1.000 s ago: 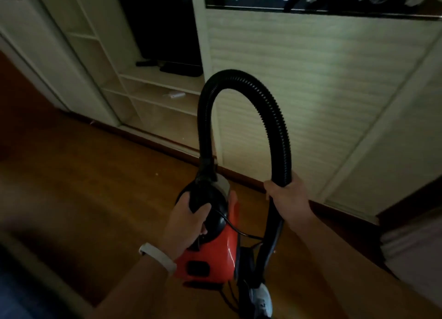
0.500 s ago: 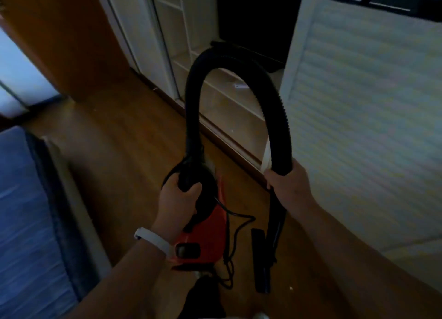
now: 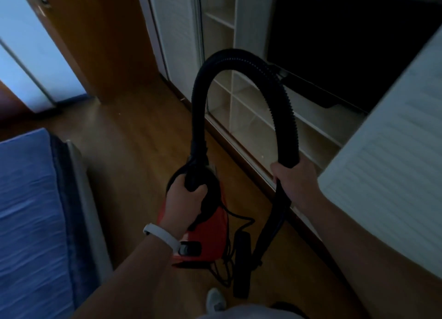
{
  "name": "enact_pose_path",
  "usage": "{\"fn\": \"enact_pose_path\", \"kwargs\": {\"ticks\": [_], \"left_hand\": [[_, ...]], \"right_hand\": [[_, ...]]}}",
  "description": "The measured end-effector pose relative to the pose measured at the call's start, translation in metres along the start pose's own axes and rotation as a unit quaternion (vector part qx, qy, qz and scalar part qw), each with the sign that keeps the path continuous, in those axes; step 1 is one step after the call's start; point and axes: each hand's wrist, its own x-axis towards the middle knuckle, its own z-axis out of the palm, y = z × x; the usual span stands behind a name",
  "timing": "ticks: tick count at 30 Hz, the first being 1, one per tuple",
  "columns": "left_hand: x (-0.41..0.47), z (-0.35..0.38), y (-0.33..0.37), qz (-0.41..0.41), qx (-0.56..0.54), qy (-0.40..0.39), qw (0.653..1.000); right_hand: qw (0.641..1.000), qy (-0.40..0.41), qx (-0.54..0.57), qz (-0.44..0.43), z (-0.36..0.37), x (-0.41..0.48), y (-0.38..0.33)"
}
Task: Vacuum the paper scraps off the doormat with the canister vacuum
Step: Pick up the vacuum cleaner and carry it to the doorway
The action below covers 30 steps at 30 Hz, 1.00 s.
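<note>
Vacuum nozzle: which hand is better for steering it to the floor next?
Right, probably. The right hand grips the hose just above the wand leading to the nozzle, so it can aim it. The left hand is busy holding the red canister.

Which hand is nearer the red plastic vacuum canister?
Left. The left hand grips the black top of the red plastic vacuum canister; the right hand holds the black ribbed hose off to its right, apart from it.
</note>
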Motion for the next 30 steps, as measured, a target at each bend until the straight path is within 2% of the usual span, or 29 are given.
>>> {"fn": "enact_pose_path", "kwargs": {"ticks": [7, 10, 14, 19, 26, 30], "left_hand": [[0.077, -0.039, 0.015, -0.008, -0.007, 0.056, 0.998], [0.108, -0.045, 0.017, -0.013, -0.001, 0.083, 0.997], [0.151, -0.045, 0.020, -0.040, -0.009, 0.126, 0.991], [0.205, -0.039, 0.039, -0.072, -0.002, 0.170, 0.983], [0.274, -0.038, 0.065, -0.071, 0.032, 0.244, 0.967], [0.304, -0.048, 0.070, -0.082, 0.009, 0.275, 0.958]], "right_hand": [[0.998, -0.039, -0.004, -0.044, 0.055, 0.064, -0.049], [0.993, -0.084, -0.012, -0.081, 0.074, 0.093, -0.064], [0.993, -0.099, 0.035, -0.059, 0.110, 0.155, -0.062], [0.981, -0.172, 0.068, -0.060, 0.146, 0.234, -0.075], [0.965, -0.238, 0.065, -0.094, 0.185, 0.329, -0.108], [0.956, -0.263, 0.055, -0.115, 0.207, 0.355, -0.128]]}}
